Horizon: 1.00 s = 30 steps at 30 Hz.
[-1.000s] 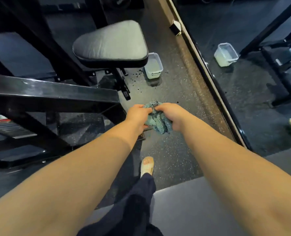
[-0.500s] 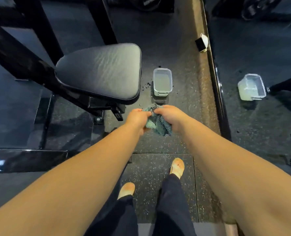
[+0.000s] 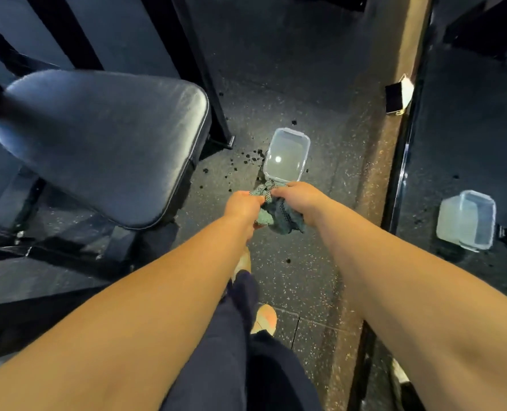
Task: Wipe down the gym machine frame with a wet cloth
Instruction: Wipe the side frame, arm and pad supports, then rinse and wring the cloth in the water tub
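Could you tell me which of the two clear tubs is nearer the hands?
The tub directly ahead of the right hand gripping the cloth, beside the seat pad; the other tub sits far right, beyond the dark strip.

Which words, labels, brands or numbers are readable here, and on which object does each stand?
None can be read.
The seat pad, the plastic container and the cloth carry no visible writing.
The small black and white object shows no legible marks.
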Each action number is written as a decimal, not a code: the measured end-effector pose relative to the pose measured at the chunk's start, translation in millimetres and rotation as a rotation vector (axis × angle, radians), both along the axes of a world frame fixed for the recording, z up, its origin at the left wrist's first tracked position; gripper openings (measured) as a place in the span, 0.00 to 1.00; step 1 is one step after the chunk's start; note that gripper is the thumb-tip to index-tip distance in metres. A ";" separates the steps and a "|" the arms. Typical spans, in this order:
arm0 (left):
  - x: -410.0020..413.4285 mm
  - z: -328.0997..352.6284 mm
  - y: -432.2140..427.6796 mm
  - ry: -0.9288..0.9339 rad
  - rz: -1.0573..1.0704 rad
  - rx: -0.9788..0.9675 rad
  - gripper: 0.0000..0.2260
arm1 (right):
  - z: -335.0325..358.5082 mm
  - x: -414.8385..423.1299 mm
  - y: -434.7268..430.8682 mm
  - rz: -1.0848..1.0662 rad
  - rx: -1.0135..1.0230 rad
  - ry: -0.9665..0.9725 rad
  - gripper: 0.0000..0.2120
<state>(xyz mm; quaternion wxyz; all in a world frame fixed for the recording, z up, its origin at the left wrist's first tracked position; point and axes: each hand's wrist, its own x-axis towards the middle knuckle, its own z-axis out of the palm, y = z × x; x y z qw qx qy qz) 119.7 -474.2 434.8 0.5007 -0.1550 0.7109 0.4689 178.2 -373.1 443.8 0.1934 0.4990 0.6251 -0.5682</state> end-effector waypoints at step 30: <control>-113.7 -490.7 262.6 0.607 -0.307 -0.216 0.14 | -515.4 -126.6 279.7 0.424 0.559 0.074 0.15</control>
